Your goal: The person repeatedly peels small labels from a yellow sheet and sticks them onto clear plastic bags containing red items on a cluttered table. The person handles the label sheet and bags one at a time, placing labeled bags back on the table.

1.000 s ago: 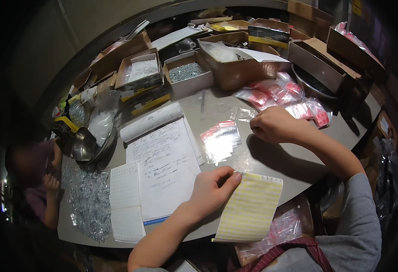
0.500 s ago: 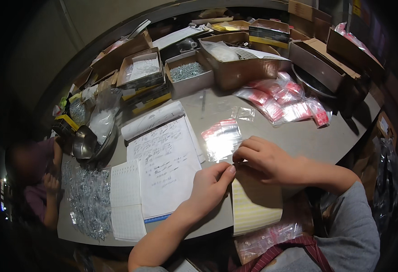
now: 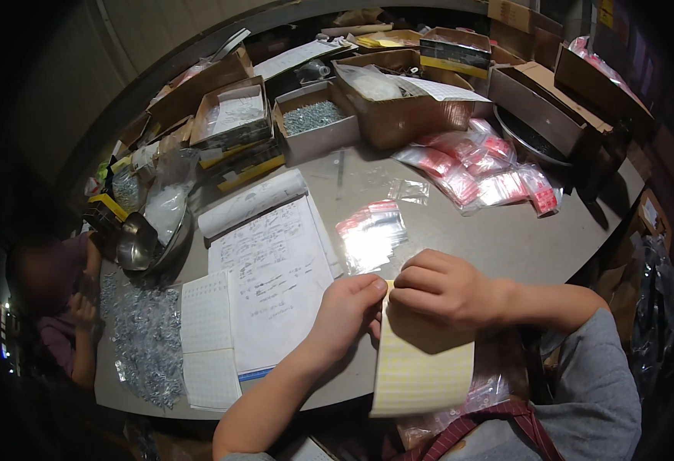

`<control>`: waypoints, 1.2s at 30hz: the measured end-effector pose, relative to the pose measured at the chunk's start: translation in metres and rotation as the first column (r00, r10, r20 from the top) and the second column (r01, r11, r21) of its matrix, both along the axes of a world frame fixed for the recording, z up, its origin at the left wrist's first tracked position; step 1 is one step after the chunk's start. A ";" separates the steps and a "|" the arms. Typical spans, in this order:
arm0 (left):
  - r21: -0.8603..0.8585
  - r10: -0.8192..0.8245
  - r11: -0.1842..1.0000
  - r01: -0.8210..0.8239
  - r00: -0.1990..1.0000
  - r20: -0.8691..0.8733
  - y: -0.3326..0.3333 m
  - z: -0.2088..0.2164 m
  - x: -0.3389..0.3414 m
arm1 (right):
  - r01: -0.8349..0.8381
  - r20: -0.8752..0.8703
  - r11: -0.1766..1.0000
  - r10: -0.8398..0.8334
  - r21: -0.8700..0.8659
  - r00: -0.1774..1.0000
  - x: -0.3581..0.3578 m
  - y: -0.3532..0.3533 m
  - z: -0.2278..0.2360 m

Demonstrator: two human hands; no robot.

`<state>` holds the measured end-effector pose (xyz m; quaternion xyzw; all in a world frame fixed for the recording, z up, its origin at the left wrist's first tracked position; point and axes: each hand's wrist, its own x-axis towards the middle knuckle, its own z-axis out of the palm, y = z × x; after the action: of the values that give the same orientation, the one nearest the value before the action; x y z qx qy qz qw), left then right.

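A yellowish sheet of small labels in rows [image 3: 423, 376] slants over the table's near edge, toward my body. My left hand [image 3: 345, 311] pinches its upper left corner between thumb and fingers. Curled over the top of the same sheet, my right hand [image 3: 444, 288] has its fingertips pressed together; whatever they grip is hidden beneath them. Just beyond my hands lies a fanned stack of clear zip bags with red top strips [image 3: 371, 237]. A couple of small clear bags [image 3: 408, 191] lie behind that stack.
Left of my arm are an open notebook [image 3: 279, 307], a grid-ruled pad [image 3: 208, 338] and many filled small bags [image 3: 146, 338]. Red-and-clear bag bundles [image 3: 491, 180] lie at the right. Boxes, one holding metal pieces [image 3: 312, 117], line the back. Another person [image 3: 64, 276] sits at far left.
The label sheet has shifted a little left and toward me, and its upper left corner now meets my left fingers. My right hand has moved slightly down.
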<state>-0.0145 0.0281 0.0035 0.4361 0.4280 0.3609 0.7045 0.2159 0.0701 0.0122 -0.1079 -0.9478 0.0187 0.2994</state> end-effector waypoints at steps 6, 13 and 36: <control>0.347 0.119 0.938 -0.006 0.945 -0.305 -0.005 -0.012 0.007 | 0.133 0.088 0.860 -0.103 -0.492 0.991 0.013 0.121 0.036; 0.505 0.163 0.861 0.060 0.908 -0.385 -0.003 -0.016 0.011 | 0.290 0.619 0.939 -0.117 -0.186 0.776 0.017 0.200 0.023; 0.592 0.235 0.804 0.052 0.888 -0.396 -0.008 -0.017 0.013 | 0.087 0.654 0.993 -0.015 -0.078 0.756 -0.072 0.243 0.016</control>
<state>-0.0014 0.0204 -0.0136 0.6817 0.4675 0.3987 0.3971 0.1444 0.3129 0.0282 -0.1490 -0.9871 0.0211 -0.0546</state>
